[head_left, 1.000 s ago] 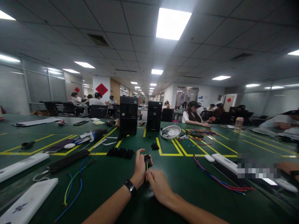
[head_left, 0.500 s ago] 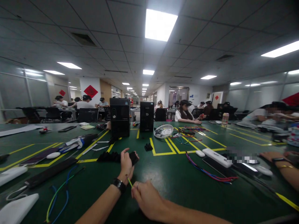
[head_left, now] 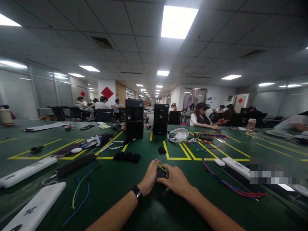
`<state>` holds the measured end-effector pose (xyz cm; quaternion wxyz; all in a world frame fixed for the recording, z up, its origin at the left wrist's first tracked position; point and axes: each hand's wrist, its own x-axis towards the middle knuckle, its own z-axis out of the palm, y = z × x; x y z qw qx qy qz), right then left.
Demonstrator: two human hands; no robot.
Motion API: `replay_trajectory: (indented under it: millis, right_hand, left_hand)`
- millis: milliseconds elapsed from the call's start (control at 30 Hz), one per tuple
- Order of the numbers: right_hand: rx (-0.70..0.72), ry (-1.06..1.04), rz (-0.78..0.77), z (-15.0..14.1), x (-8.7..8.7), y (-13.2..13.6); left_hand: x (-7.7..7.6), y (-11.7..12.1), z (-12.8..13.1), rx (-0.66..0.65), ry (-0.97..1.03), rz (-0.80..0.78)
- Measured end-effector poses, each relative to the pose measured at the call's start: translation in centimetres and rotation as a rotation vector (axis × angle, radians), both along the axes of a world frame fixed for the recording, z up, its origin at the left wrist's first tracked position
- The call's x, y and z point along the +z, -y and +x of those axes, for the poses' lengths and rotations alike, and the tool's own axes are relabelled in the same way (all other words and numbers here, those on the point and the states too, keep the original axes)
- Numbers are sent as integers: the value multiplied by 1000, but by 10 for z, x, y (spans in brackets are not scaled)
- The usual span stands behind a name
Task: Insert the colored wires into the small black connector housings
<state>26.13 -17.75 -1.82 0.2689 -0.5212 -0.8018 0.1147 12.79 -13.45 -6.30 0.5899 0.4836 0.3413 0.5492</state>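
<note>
Above the near part of the table, my left hand (head_left: 151, 177) is closed round a small dark block (head_left: 160, 173). My right hand (head_left: 176, 179) meets it from the right, its fingers pinched on a short yellow-green wire (head_left: 162, 167) that bends over the top of the block. Whether the wire's end sits in the block is too small to tell. Just beyond the hands lie a ridged black strip (head_left: 127, 157) and a small black ridged piece (head_left: 162, 149). Loose blue and green wires (head_left: 80, 186) lie to the left.
Two black computer towers (head_left: 134, 118) stand at mid-table, with a white basket (head_left: 178, 135) beside them. Red and blue wires (head_left: 226, 183) and a white power strip (head_left: 237, 167) lie right. More white strips (head_left: 31, 170) are left. A person (head_left: 202, 117) sits across the table.
My hands have come together, and the wire in my right hand is now at the block. The block has moved right, and the view has turned left.
</note>
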Motion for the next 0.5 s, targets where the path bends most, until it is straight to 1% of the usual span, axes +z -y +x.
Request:
replay_trajectory:
  millis: [67,100,133,167,233,300,333,400,433,500]
  right_hand:
    - [11,24,1,1,0,-5]
    - [19,24,6,0,-1,-8]
    - [24,28,8,-1,-1,-14]
    - [24,42,3,-3,-2,-20]
    - [24,87,-26,-9,-4,-37]
    - [43,136,-69,-20,-6,-59]
    - [57,156,-84,-27,-7,-70]
    - [74,181,-91,-44,-8,-93]
    - [73,188,-87,-52,-9,-103]
    - [78,184,-67,-68,-9,-119]
  left_hand:
    - [0,-5,-4,-3,-47,10]
    - [2,-9,-7,19,-91,27]
    - [5,-14,-11,74,-142,59]
    - [8,-20,-17,163,-195,110]
    - [16,-32,-35,407,-294,256]
    - [22,-44,-57,644,-370,392]
    - [24,-49,-69,734,-403,439]
    - [25,-54,-88,846,-443,488]
    - [26,-54,-94,875,-441,501]
    - [28,-50,-98,887,-409,524]
